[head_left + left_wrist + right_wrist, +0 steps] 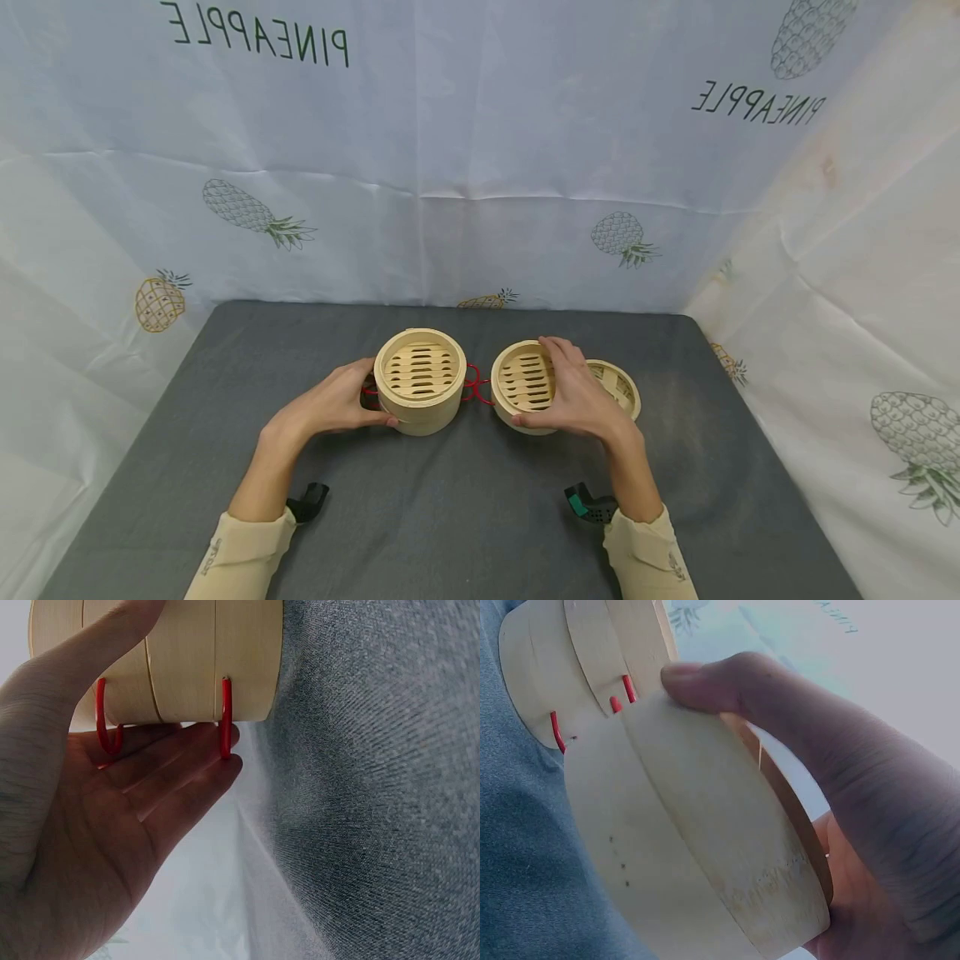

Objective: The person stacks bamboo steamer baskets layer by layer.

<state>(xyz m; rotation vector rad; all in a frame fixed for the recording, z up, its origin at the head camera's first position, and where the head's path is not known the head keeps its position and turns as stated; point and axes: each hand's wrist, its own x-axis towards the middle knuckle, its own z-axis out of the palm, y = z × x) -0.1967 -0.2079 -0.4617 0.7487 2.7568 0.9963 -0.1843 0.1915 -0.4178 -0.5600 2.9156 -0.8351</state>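
Observation:
On the left stands a round bamboo steamer (422, 371) of stacked tiers, with a slatted floor showing at the top. My left hand (335, 402) holds its left side, thumb at the front and fingers behind. Red loop handles (226, 720) stick out of its wall, close to the fingers. To the right, my right hand (577, 396) grips a second bamboo steamer (522, 379), thumb on the near rim and fingers over the far rim. In the right wrist view this second steamer (667, 810) overlaps the first one (547, 667). Its right side is hidden under my palm.
A round bamboo lid (622, 387) lies right of the second steamer, partly behind my right hand. Red loops (474, 383) fill the narrow gap between the steamers. Beneath is a dark grey cloth-covered table (450, 517); a pineapple-print curtain (480, 167) hangs behind it.

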